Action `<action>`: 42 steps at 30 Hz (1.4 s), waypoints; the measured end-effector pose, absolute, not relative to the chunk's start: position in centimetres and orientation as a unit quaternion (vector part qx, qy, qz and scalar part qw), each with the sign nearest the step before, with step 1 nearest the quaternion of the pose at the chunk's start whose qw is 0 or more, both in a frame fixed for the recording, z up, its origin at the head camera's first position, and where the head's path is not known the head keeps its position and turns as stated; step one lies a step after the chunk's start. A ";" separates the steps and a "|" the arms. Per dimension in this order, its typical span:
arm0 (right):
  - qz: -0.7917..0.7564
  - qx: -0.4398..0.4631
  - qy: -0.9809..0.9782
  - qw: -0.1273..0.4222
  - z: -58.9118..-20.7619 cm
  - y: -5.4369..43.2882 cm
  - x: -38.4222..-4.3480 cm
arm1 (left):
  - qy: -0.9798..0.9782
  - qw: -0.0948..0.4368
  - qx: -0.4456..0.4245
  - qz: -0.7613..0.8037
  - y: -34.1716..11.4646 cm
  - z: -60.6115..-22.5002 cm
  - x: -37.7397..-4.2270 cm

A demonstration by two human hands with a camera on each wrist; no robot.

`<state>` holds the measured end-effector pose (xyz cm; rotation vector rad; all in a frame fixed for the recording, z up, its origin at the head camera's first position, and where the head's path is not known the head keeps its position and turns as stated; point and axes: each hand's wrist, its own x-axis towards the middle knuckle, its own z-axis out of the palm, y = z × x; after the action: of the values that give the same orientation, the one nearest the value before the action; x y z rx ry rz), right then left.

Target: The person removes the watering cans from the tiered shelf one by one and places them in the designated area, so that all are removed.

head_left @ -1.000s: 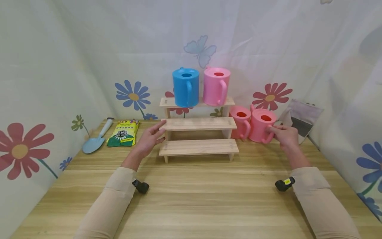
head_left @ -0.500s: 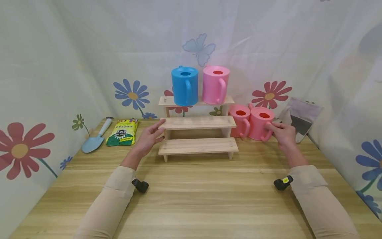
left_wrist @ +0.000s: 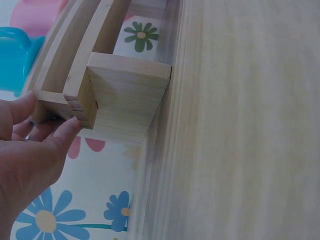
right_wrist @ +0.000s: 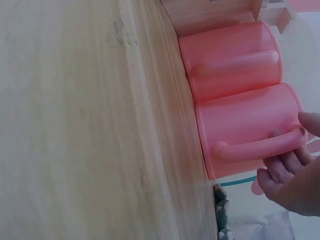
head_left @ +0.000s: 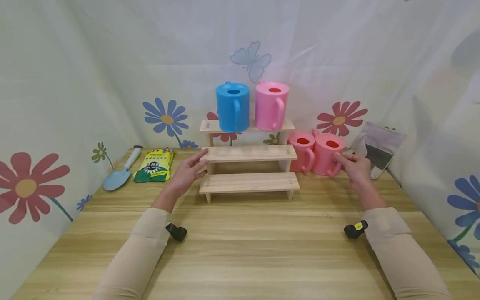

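Observation:
A three-tier wooden shelf (head_left: 249, 154) stands at the table's far middle. My left hand (head_left: 187, 171) holds the left end of its middle tier; in the left wrist view, thumb and fingers (left_wrist: 67, 134) lie on both sides of the board's end. A blue watering can (head_left: 232, 109) and a light pink watering can (head_left: 267, 107) stand on the top tier. Right of the shelf, two coral-pink watering cans stand side by side on the table. My right hand (head_left: 357, 168) grips the handle of the outer coral-pink watering can (head_left: 325, 156), which touches the inner coral-pink watering can (head_left: 300, 156).
A light blue trowel (head_left: 119, 177) and a yellow-green packet (head_left: 154, 166) lie on the left of the wooden table (head_left: 255, 246). A grey pouch (head_left: 380, 143) with a dark panel leans at the back right, behind my right hand. Flower-printed curtains (head_left: 180, 62) close in the back and sides.
The right hand and the outer coral-pink watering can have shifted very slightly left. The left hand stays at the shelf's end.

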<state>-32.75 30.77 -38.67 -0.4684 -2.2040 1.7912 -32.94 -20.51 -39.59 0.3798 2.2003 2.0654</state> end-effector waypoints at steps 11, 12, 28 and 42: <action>0.508 -0.183 -0.806 0.245 -36.5 30.0 -31.5 | 0.725 0.051 0.126 0.675 -20.4 -39.7 -33.0; 0.500 -0.173 -0.809 0.257 -36.2 29.5 -31.3 | 0.725 0.051 0.125 0.675 -20.4 -39.7 -33.1; 0.507 0.017 -0.812 0.288 -34.8 23.4 -29.1 | 0.725 0.055 0.129 0.674 -20.3 -39.7 -33.0; 0.599 0.049 -0.762 0.241 -28.9 17.4 -31.2 | 0.732 0.048 0.121 0.668 -20.5 -39.5 -33.1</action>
<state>-31.17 17.40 -28.89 0.1331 -2.0843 1.6381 -33.11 -20.50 -39.54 0.3679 2.2325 2.0374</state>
